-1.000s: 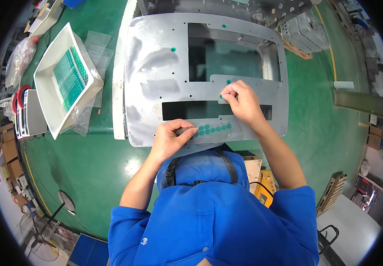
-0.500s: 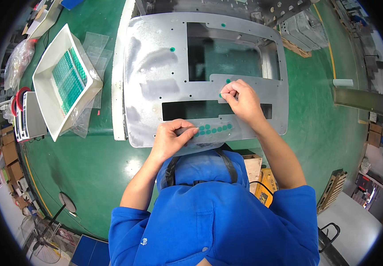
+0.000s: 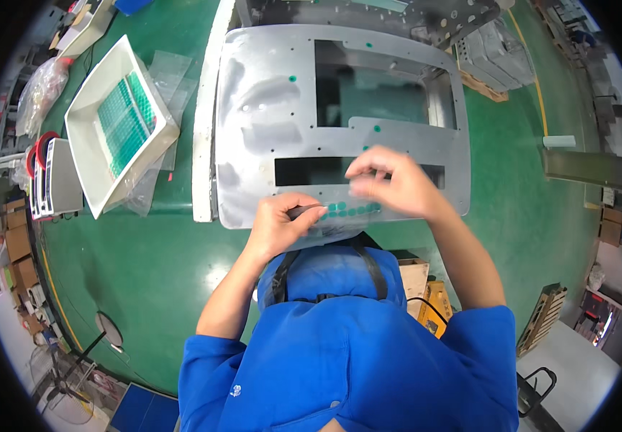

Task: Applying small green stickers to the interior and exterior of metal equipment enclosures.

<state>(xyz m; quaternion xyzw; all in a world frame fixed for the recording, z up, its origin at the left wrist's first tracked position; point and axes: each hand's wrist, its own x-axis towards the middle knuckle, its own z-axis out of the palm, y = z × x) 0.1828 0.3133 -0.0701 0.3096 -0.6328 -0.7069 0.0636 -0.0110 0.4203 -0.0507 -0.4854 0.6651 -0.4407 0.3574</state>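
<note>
In front of me is a grey metal panel (image 3: 253, 169) with two rectangular openings and several small holes. A few holes carry green round stickers (image 3: 376, 129), one of them just above my right hand. My left hand (image 3: 282, 223) is closed at the panel's near edge, pinching a clear strip of green dot stickers (image 3: 352, 212) between thumb and fingers. The strip extends to the right from that pinch. My right hand (image 3: 393, 183), blurred by motion, hovers over the narrow opening with thumb and forefinger apart. Nothing shows between them.
To the left stands a white tray (image 3: 80, 137) containing green sticker sheets (image 3: 125, 122), with clear plastic bags (image 3: 170, 86) beside it. A white beam (image 3: 205, 144) runs along the panel's left side. Wrapped grey parts (image 3: 494, 57) sit on a pallet at far right.
My right hand has lifted off the panel and come back toward the strip, its fingers parting. A green dot remains where they were pressing. My left hand keeps its pinch; the whole view has shifted slightly.
</note>
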